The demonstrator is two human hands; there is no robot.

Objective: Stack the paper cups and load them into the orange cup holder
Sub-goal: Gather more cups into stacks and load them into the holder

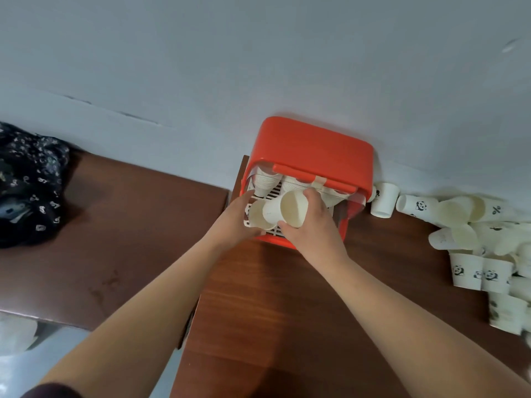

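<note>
both hands at the open front of the orange cup holder (310, 145) on the worktop (273, 311) — right hand (311, 222) grips a paper cup (293, 209), left hand (234, 218) holds a second cup (257, 215). light, thin-walled, likely easy to crush — gentle fingers round the wall, near the stiffer rim.

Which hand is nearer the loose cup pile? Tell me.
Right. The right hand, gripping a cup at the orange holder, is left of the loose cup pile; the left hand is farther left, beyond it.

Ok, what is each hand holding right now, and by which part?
Right hand grips a paper cup around its open rim; left hand holds a second cup by its side wall.
</note>
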